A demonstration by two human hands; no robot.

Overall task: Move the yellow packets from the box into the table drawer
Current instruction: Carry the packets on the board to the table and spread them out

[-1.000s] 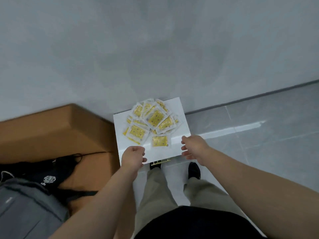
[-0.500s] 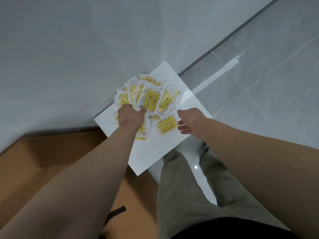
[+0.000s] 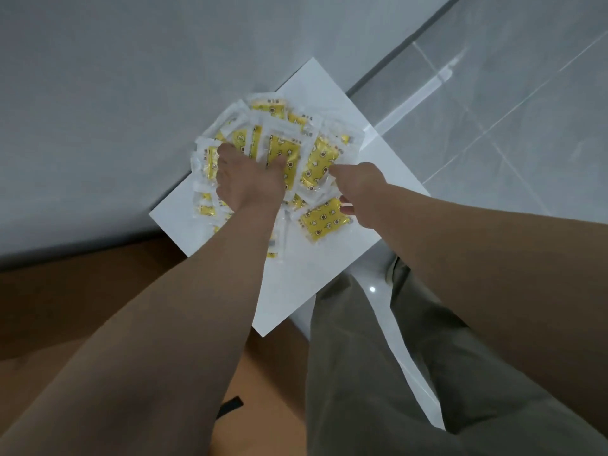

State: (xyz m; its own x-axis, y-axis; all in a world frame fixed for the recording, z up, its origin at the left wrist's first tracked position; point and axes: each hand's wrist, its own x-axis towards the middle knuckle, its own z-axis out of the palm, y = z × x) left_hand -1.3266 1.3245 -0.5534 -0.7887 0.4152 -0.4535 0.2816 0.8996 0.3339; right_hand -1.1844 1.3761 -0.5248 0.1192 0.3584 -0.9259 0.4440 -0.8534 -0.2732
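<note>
Several yellow packets (image 3: 324, 222) in clear wrappers lie heaped on a white drawer (image 3: 332, 258) that sticks out from under the grey table top (image 3: 131, 93). My left hand (image 3: 250, 182) rests on the middle of the heap, fingers spread and pointing down into the packets, thumb lying on one. My right hand (image 3: 360, 192) is at the heap's right edge with its fingers loosely curled. Its knuckles touch the packets, and I see nothing held in it. Part of the pile is hidden under both hands.
A brown cardboard box (image 3: 82, 291) lies at the lower left, under my left arm. My legs in olive trousers (image 3: 378, 357) stand just in front of the drawer. Glossy grey floor tiles (image 3: 510, 110) stretch off to the right.
Both hands left the drawer's front edge and moved onto the packets. The left hand went deeper into the heap, the right closed in on its right side. The view tilted and came nearer.
</note>
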